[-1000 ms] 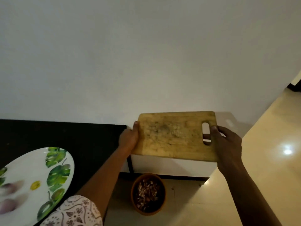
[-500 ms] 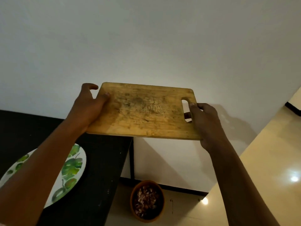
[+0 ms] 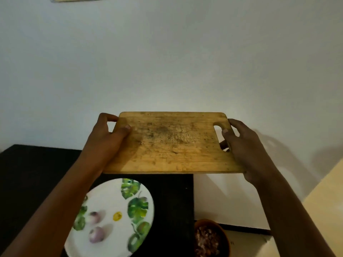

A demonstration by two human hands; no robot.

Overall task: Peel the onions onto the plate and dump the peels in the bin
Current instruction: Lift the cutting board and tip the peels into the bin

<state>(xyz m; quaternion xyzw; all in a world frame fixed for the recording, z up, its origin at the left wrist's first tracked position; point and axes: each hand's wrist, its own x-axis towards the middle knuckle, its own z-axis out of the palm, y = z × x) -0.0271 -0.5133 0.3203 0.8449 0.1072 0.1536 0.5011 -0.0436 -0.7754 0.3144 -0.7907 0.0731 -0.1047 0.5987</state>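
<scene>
Both hands hold a wooden board (image 3: pixel 172 143) flat in the air, over the right end of the dark tabletop (image 3: pixel 37 173) and in front of a pale wall (image 3: pixel 167 62). The left hand (image 3: pixel 105 138) grips the board's left short edge, thumb lying on top and fingers curled round the far corner. The right hand (image 3: pixel 243 145) grips the handle end, thumb on top beside the slot, with a finger showing through the slot from below. The board's top is bare and stained dark in the middle. Below it a white plate (image 3: pixel 111 197) printed with green leaves sits on the tabletop, partly hidden by the left forearm. Two peeled onions (image 3: pixel 96 216) lie on its near left part, close together but apart. A round brown bin (image 3: pixel 223 231) stands on the floor (image 3: pixel 326 210) just past the tabletop's right edge, cut off by the bottom of the view, and purplish peels (image 3: pixel 207 240) lie in it.
</scene>
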